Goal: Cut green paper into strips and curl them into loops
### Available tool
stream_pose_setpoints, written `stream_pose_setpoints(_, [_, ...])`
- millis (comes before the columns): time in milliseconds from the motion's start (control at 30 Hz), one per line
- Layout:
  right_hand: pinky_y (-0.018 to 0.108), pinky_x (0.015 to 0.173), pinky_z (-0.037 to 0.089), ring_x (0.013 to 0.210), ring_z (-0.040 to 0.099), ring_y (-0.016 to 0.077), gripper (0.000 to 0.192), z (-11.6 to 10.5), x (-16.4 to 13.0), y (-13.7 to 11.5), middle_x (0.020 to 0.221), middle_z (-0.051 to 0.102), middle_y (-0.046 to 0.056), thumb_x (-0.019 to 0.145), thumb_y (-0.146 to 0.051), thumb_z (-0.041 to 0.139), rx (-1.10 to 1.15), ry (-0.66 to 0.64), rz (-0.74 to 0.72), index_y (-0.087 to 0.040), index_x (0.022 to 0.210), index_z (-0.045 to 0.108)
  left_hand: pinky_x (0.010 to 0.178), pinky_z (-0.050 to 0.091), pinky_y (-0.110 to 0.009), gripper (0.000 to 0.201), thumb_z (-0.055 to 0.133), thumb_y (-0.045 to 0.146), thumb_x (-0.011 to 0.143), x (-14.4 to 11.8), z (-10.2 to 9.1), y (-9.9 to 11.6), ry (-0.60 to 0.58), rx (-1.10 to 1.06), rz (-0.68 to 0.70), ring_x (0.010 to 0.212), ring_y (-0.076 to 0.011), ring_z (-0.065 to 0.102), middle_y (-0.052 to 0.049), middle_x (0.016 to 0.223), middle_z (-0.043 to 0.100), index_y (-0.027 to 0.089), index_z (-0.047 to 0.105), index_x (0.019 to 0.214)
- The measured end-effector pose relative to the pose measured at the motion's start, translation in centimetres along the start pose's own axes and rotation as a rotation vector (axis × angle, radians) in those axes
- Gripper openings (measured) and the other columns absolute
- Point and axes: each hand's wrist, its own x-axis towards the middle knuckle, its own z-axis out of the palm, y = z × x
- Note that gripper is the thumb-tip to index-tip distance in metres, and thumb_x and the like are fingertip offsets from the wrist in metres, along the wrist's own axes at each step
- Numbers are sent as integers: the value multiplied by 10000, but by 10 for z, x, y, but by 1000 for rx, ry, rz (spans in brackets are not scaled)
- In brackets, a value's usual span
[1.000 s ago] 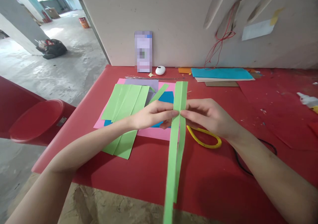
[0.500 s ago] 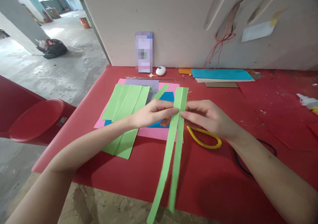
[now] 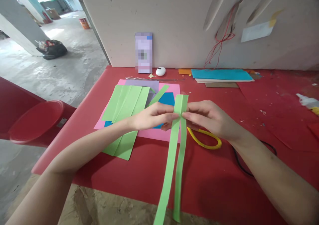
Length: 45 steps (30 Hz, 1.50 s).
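Note:
My left hand and my right hand pinch a long green paper strip from either side, above the red table. Below my fingers the strip has parted into two narrow bands that hang toward me past the table's front edge. Above my fingers a short piece is still whole. Each hand grips one band at the split.
Folded green sheets lie on pink and blue paper to the left. Yellow-handled scissors lie under my right hand. A phone, a white oval object and stacked coloured paper sit by the wall. A red stool stands left.
The split has run farther up the green strip, leaving a shorter whole piece above my fingers. The two hanging bands have spread apart and swung.

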Motion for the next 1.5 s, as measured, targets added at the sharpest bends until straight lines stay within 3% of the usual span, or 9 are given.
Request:
stream_pose_setpoints(133, [227,428,283,475,319,66,292,2,1,1,531,380,-46,831,-355,567,17,39,3,-184,607,490,532,399,-198,334,433,293,885,1,3,1,86,-19,-16,502,-60,449,42,508,471,165,412,577])
stream_pose_setpoints(333, [214,402,257,439,317,57,206,0,0,6,515,341,-66,857,-300,515,62,-93,2,-182,689,524,490,383,-209,407,466,386,870,1,1,-3,-18,-29,20,463,-64,430,36,476,470,163,413,534])
stream_pose_setpoints(500, [235,492,339,544,392,88,243,1,1,3,597,441,-31,810,-372,586,-39,31,-15,-187,661,534,487,375,-199,379,457,347,880,0,0,-3,-27,-11,51,464,-57,425,40,483,466,157,433,553])
stream_pose_setpoints(667, [244,487,346,541,405,98,265,2,1,2,598,473,-20,820,-416,564,-39,68,-31,-189,683,570,492,375,-200,410,448,414,876,1,4,-2,109,24,23,483,-61,432,32,495,471,163,395,556])
stream_pose_setpoints(833, [250,498,344,538,407,99,278,1,1,2,575,452,-26,807,-405,592,-21,80,-38,-187,641,548,490,373,-202,399,444,466,867,1,7,-2,140,10,23,491,-64,419,40,512,457,159,426,612])
stream_pose_setpoints(1067, [230,411,227,444,272,55,261,-2,0,5,527,312,-69,858,-362,526,85,-101,-22,-179,673,516,488,364,-212,391,445,392,885,0,5,-3,53,-3,68,485,-66,423,38,498,452,165,407,568])
stream_pose_setpoints(1333, [262,495,333,518,372,105,337,0,0,-2,518,378,-31,821,-342,577,-106,62,-54,-201,545,444,513,383,-216,364,429,379,878,1,6,-1,130,26,29,506,-69,450,27,521,483,163,417,586])
stream_pose_setpoints(1500, [246,441,258,464,302,77,326,3,1,1,503,308,-56,835,-284,540,-31,56,-46,-196,549,409,518,383,-209,365,420,330,876,2,7,0,107,50,28,496,-64,431,32,504,465,163,408,551])
